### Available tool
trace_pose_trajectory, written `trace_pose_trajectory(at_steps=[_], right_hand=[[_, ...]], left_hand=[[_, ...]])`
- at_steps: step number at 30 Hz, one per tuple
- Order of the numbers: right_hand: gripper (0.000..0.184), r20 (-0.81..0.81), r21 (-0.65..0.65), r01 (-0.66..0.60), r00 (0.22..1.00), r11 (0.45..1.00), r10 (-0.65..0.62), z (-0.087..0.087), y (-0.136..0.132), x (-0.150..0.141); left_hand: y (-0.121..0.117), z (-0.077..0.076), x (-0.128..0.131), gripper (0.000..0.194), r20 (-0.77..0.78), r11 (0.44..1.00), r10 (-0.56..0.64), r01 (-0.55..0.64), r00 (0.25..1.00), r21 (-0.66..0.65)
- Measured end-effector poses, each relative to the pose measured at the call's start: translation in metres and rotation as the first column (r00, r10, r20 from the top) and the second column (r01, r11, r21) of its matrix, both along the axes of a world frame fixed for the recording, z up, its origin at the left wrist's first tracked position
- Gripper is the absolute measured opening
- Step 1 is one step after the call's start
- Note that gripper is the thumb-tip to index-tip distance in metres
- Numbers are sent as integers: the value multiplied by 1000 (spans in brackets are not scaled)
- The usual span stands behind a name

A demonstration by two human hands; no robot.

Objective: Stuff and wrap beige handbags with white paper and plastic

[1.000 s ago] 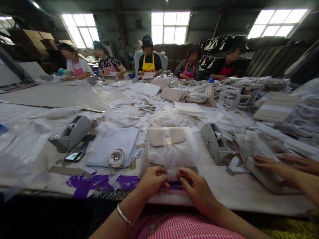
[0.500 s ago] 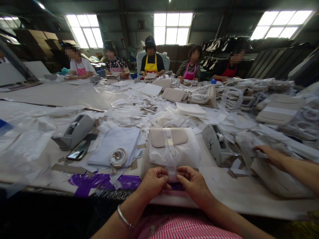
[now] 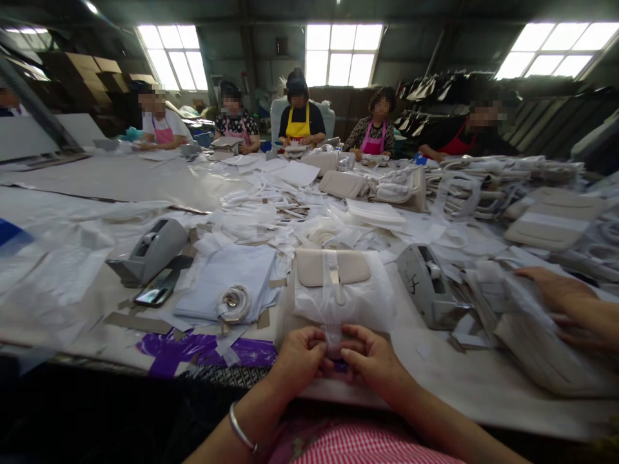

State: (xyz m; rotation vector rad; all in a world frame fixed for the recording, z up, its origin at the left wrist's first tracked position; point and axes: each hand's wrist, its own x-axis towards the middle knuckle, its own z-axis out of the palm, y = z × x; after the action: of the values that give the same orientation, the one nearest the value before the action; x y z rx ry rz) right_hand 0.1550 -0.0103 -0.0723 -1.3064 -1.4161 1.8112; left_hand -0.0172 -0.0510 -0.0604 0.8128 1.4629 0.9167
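A beige handbag (image 3: 313, 269), its flap showing, lies flat in front of me with white translucent wrapping (image 3: 370, 299) around its body. Down its middle runs a translucent strip (image 3: 333, 328) over the flap's strap. At the strip's lower end, my left hand (image 3: 300, 354) pinches from the left with curled fingers. My right hand (image 3: 374, 362) pinches the same end from the right, thumb and fingers bent together. Both hands rest close to the bag's near edge, and the exact fingertip contact is partly hidden.
Grey tape dispensers stand left (image 3: 147, 251) and right (image 3: 428, 287) of the bag. A phone (image 3: 162, 287), white sheets (image 3: 213, 274) and a coiled strap (image 3: 233, 303) lie left. Another person's hand (image 3: 556, 290) touches a wrapped bag (image 3: 541, 348) at right. Several co-workers sit opposite.
The view has shifted slightly, moving the scene a little to the right. My hands stay at the strip's lower end. The other person's hand at right has shifted over the wrapped bag.
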Motion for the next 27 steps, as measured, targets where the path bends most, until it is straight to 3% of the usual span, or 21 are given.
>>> trace_pose_trajectory(at_steps=[4,6,10,13,19,27], right_hand=[[59,184,253,-88,982,964,41,4,-2,-1],[54,219,310,-77,976,947,8,4,-1,-5],[68,29,46,12,999,999,-14,2,1,-14],[83,-136,-110,14,990,994,-29,4,0,-16],[80,-236,-197,10,970,980,-57,9,1,-12],[67,-356,-262,-14,931,965,-84,8,0,-12]], left_hand=[[-4,3,-1,18,-38,999,-35,36,999,19],[-5,5,-2,20,-58,998,-41,43,997,34],[-7,5,-4,22,-42,998,-50,51,998,43],[-8,2,-6,24,-15,996,-66,67,998,52],[-8,-3,-11,26,42,992,-115,113,993,48],[-6,-8,-7,15,-61,987,-142,146,988,71]])
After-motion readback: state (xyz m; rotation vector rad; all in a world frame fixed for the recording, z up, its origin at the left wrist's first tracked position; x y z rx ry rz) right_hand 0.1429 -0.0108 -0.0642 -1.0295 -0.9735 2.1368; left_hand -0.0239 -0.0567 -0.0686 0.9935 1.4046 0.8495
